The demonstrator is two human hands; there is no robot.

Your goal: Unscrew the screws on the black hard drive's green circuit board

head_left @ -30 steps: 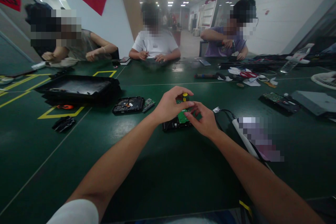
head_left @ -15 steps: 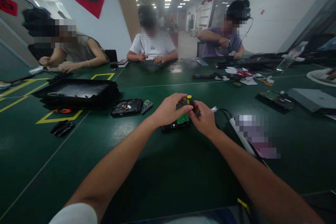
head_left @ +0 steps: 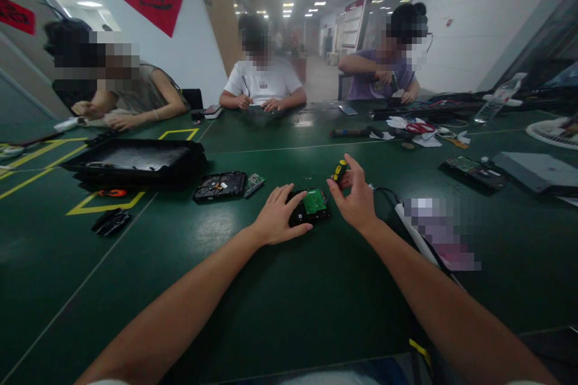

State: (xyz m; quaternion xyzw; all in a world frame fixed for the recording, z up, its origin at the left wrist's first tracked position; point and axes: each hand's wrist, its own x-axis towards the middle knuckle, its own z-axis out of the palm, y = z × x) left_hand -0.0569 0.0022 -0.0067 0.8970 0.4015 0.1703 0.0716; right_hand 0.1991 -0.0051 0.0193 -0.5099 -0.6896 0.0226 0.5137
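On my feed, the left hand (head_left: pixel 279 218) has its fingers spread wide across the left end of the hard drive (head_left: pixel 316 217), which lies green board (head_left: pixel 315 201) up on the counter (head_left: pixel 289 289). The right hand (head_left: pixel 356 201), just past the drive's right end, pinches a yellow-and-black screwdriver (head_left: pixel 339 172). Beyond, I see black trays (head_left: pixel 187 157), then a co-worker in white (head_left: pixel 264 83).

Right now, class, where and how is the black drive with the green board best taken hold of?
Probably grip the black drive by the near and far edges of its left end, coming from the left: it lies flat, and its green board sits toward the right. The left hand is spread at that end; the right hand holds a yellow-and-black tool.
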